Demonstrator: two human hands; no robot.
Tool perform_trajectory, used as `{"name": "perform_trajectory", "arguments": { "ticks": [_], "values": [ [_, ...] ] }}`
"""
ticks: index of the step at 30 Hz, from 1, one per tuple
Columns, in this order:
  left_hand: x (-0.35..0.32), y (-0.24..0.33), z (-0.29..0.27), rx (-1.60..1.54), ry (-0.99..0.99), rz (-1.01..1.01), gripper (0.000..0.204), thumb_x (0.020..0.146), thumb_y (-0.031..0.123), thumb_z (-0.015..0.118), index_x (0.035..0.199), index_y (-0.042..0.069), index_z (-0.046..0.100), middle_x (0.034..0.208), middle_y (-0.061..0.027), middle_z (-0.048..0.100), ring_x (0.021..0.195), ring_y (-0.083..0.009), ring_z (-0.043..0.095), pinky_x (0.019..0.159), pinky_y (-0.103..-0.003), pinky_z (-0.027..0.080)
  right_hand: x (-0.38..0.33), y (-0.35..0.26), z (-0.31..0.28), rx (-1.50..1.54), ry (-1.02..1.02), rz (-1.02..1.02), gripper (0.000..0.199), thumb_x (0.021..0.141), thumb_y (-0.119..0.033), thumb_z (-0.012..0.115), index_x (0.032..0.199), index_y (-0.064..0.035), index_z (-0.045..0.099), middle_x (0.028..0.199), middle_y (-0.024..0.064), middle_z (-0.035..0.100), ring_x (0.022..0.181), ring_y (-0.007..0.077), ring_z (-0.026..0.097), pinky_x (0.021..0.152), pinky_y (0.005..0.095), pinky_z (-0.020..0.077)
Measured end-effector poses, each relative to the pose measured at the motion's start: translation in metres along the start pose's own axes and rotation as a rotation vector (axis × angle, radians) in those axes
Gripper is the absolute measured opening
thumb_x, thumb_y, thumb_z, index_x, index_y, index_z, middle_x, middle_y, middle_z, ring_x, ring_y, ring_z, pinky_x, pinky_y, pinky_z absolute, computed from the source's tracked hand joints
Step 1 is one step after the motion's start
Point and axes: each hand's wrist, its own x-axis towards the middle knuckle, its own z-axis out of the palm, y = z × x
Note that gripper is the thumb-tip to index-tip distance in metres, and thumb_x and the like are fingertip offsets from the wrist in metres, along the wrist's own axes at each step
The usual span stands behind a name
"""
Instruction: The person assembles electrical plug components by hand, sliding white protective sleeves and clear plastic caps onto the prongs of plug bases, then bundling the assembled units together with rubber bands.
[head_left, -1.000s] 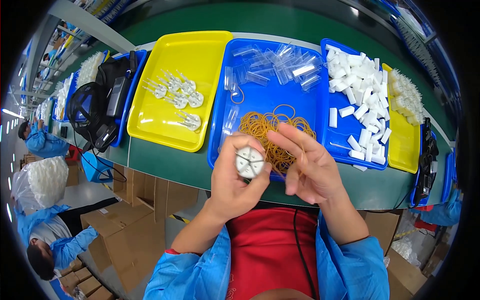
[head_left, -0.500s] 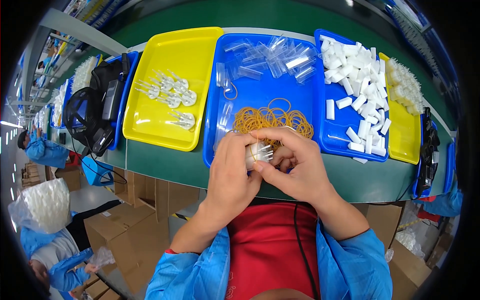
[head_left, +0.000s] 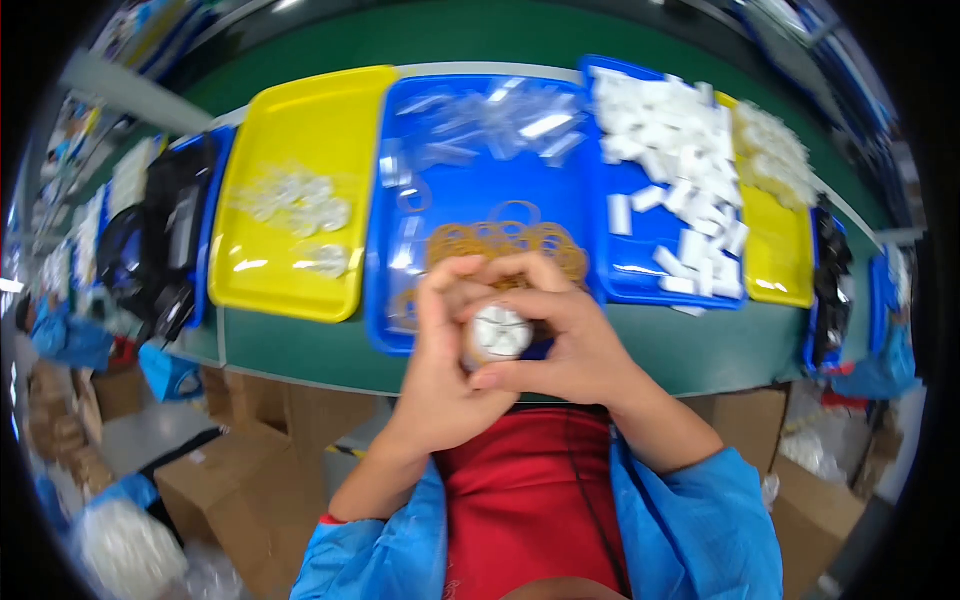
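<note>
Both hands meet over the near edge of the middle blue tray (head_left: 375, 270). Between them is a round white bundle (head_left: 502, 332), its pale end face split by dark lines into several segments. My left hand (head_left: 437, 345) wraps the bundle from the left side. The fingers of my right hand (head_left: 570, 335) curl over its top, with the thumb along its lower edge. Just beyond the fingers lies a heap of orange rubber bands (head_left: 510, 240), partly hidden by my hands. Clear plastic pieces (head_left: 480, 125) fill the far part of this tray.
To the left, a yellow tray (head_left: 310, 110) holds several clear and white pronged pieces (head_left: 295, 200). On the right is a blue tray with white blocks (head_left: 690, 190), beside a yellow tray (head_left: 785, 270). A black tangled device (head_left: 150, 240) sits far left. Cardboard boxes (head_left: 235, 490) stand below the green table (head_left: 290, 350).
The bundle has turned, so its segmented end now faces up instead of its white prongs pointing right. My fingers have shifted around it. The whole view has moved and blurred.
</note>
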Motion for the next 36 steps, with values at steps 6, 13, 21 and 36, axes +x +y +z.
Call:
{"name": "perform_trajectory", "arguments": {
  "ticks": [6, 13, 21, 36],
  "values": [
    [0.000, 0.010, 0.009, -0.099, 0.099, 0.067, 0.116, 0.068, -0.008, 0.056, 0.175, 0.011, 0.016, 0.146, -0.0164, 0.046, 0.134, -0.0268, 0.056, 0.113, -0.037, 0.049, 0.005, -0.010, -0.001, -0.071, 0.054, -0.135, 0.068, 0.087, -0.045, 0.095, 0.141, -0.0089, 0.075, 0.125, 0.0168, 0.061, 0.121, 0.0346, 0.060, 0.104, 0.0433, 0.0494],
    [0.015, 0.006, 0.017, -0.025, -0.080, 0.158, 0.118, 0.067, -0.006, 0.055, 0.176, 0.008, 0.012, 0.151, -0.0186, 0.041, 0.139, -0.0294, 0.053, 0.119, -0.040, 0.048, -0.011, -0.008, -0.028, -0.240, -0.020, -0.053, 0.061, 0.082, -0.034, 0.101, 0.134, -0.0092, 0.079, 0.101, 0.0062, 0.061, 0.093, 0.0229, 0.061, 0.080, 0.0369, 0.0487],
    [-0.016, 0.020, -0.009, 0.304, 0.143, 0.346, 0.111, 0.073, 0.002, 0.081, 0.172, 0.003, 0.030, 0.170, -0.0252, 0.037, 0.140, -0.0361, 0.060, 0.110, -0.043, 0.054, -0.021, -0.008, -0.096, -0.074, 0.276, -0.032, 0.047, 0.084, -0.019, 0.099, 0.126, -0.0104, 0.081, 0.109, 0.0055, 0.081, 0.101, 0.0152, 0.077, 0.085, 0.0308, 0.0611],
    [-0.022, 0.018, -0.117, 1.364, 0.671, 0.160, 0.069, 0.089, 0.032, 0.090, 0.146, 0.004, 0.064, 0.136, -0.0184, 0.067, 0.134, -0.0393, 0.057, 0.111, -0.054, 0.042, -0.179, 0.138, -0.459, -0.989, 0.902, 0.640, 0.048, 0.098, -0.039, 0.087, 0.122, 0.0019, 0.077, 0.074, 0.0038, 0.070, 0.059, 0.0094, 0.062, 0.054, 0.0303, 0.0461]
  ]
}}
